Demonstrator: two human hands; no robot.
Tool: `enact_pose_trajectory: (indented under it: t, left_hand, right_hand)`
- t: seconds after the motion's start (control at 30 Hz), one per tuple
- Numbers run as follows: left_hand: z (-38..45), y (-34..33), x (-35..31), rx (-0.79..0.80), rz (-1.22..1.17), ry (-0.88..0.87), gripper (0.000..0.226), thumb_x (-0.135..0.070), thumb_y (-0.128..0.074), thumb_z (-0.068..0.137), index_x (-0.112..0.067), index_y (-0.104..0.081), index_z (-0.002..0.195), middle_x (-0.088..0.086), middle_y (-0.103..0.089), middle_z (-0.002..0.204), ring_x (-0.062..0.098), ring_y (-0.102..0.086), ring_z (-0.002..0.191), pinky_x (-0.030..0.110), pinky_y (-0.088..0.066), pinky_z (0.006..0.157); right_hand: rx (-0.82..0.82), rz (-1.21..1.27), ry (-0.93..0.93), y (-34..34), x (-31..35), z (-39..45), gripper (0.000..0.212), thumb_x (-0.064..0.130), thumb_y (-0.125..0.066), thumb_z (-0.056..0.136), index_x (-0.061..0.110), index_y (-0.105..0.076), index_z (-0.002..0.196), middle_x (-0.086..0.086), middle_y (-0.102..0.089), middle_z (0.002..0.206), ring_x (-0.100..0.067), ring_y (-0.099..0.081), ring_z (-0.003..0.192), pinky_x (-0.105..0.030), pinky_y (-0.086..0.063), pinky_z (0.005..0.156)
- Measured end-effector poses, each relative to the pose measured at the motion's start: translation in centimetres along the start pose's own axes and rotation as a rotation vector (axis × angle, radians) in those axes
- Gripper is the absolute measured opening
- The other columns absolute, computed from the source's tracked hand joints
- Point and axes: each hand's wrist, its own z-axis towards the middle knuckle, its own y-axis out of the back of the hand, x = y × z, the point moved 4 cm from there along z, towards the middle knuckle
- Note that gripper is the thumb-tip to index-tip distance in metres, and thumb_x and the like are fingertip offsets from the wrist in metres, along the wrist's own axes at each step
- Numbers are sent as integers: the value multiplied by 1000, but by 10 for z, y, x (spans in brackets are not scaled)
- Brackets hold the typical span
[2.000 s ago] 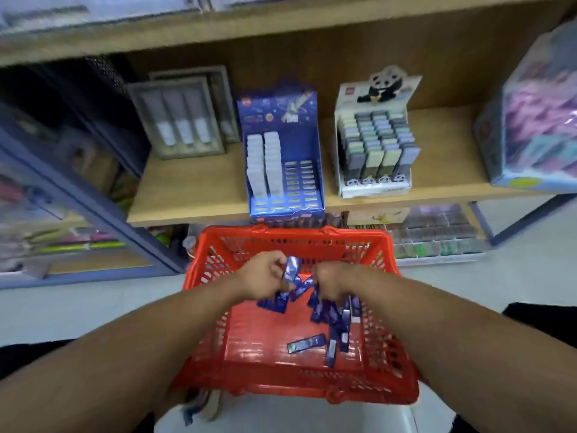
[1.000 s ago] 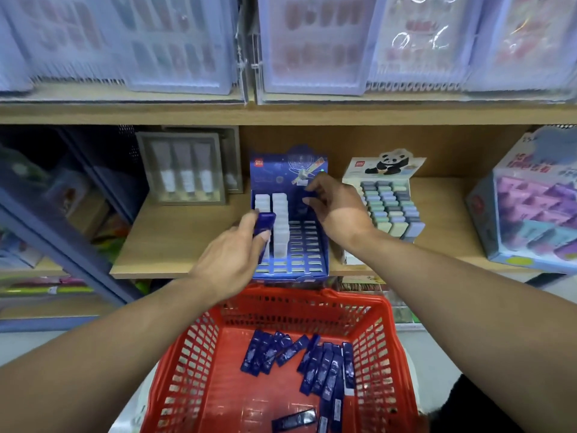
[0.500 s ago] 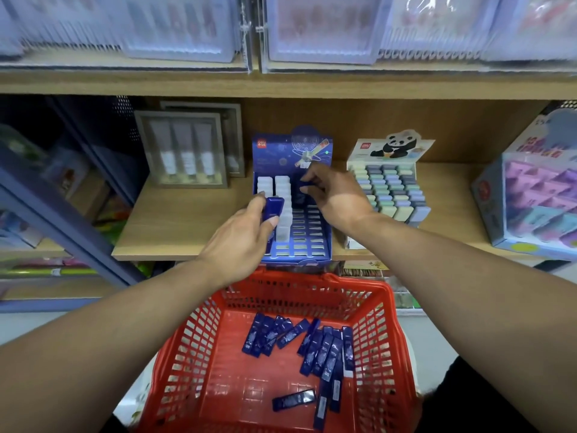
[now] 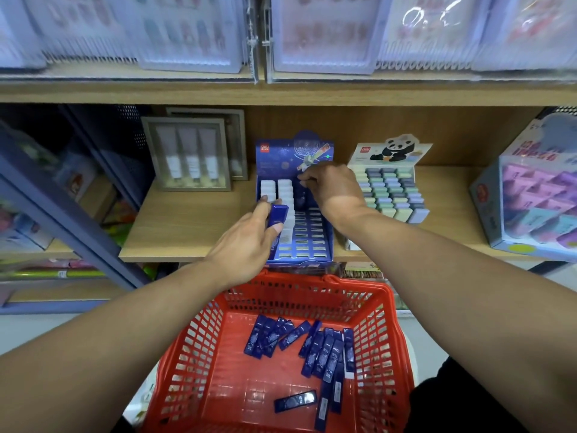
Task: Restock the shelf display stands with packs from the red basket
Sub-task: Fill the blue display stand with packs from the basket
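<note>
Nearest the camera, at bottom centre, sat the red basket (image 4: 274, 364), w/ loose blue packs (image 4: 324, 354) lying mostly toward its right side and one pack apart near the front. Both bare forearms reached over it toward the shelf (image 4: 193, 226). Left hand (image 4: 246, 242) was above the basket's far rim, just in front of the blue stand (image 4: 293, 201); its thumb and fingers were curled round a held pack (image 4: 276, 215), which stood nearly upright, top end up, at the stand's left columns. Those left columns held white-topped packs; the slots to the right and toward the front looked unfilled, approx. half the stand. Right hand (image 4: 331, 189) was farther back, at the upper middle of the stand, fingers bent and pinching inward at a slot; a dark bit showed under the fingertips but couldn't tell whether it was a pack or what exactly they gripped. Just right of the blue stand stood a panda stand (image 4: 393, 182) w/ rows of pastel blocks. Left of the blue stand, farther back on the shelf, leaned a grey box (image 4: 187, 154) w/ three tubes. At the far right sat a big pastel box (image 4: 530, 201). Above, on the upper shelf, hung blurred clear-wrapped notebooks (image 4: 321, 32).
</note>
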Motion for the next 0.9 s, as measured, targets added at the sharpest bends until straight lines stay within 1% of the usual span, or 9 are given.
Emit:
enact_pose_trajectory:
  t: [0.1,0.27,0.4,0.53,0.6,0.67,0.77,0.83,0.9]
  left_hand:
    - [0,1,2,9,-2,4,52,-43,-35,107,-20,-24,152,3,-36,158,22,-41,140,38,-38,110]
    - [0,3,3,30,-20,23,50,-45,-36,106,-22,-26,150,1,-46,148,21,-49,131,43,-43,106]
    - [0,3,3,32,-32,16,52,-46,-36,106,-25,-24,151,-1,-46,149,17,-49,131,44,-44,107]
    - [1,5,2,-9,-97,22,25,-50,-38,102,-34,-42,120,-3,-60,132,16,-63,109,47,-53,93]
    - [1,8,1,-60,-137,29,27,-58,-37,97,-36,-45,111,-7,-65,125,15,-65,107,46,-54,91]
    - [2,8,-1,-80,-165,30,33,-64,-35,92,-38,-46,109,-8,-68,114,16,-66,105,46,-54,89]
    - [2,7,-5,-92,-167,16,30,-58,-39,96,-33,-49,110,-8,-69,101,15,-64,99,44,-53,86]
    - [2,6,-9,-112,-158,-7,22,-47,-44,102,-27,-50,109,-7,-63,84,13,-57,81,39,-47,74]
    - [1,6,-12,-127,-163,-20,21,-45,-44,102,-26,-51,108,-4,-61,79,15,-54,74,41,-46,69]
  right_hand:
    - [28,-37,-9,-3,1,5,26,14,-54,100,21,-74,115,-4,-70,122,-27,-64,110,-32,-49,95]
    - [38,-90,-42,-5,-2,10,24,16,-56,99,20,-74,115,-4,-68,122,-29,-63,111,-30,-46,87]
    - [42,-122,-26,-6,-3,7,26,15,-54,100,23,-73,116,-4,-66,126,-29,-62,112,-30,-45,90]
    - [7,-20,-10,3,-3,3,21,17,-61,98,22,-76,111,-2,-69,120,-23,-63,110,-31,-49,95]
    - [-32,131,46,13,0,-7,15,23,-66,95,25,-78,104,6,-73,109,-13,-67,101,-30,-51,94]
    - [-5,396,39,20,5,-22,9,33,-71,92,29,-78,95,11,-76,93,-8,-70,85,-36,-56,88]
    - [108,647,8,27,15,-43,14,40,-76,86,26,-77,90,-1,-75,84,-19,-72,76,-45,-59,81]
    - [195,673,43,29,23,-54,12,32,-78,86,23,-77,94,-4,-75,85,-13,-70,75,-38,-59,79]
    - [219,634,95,31,28,-61,12,24,-79,86,20,-75,96,-2,-75,82,-6,-68,74,-31,-58,78]
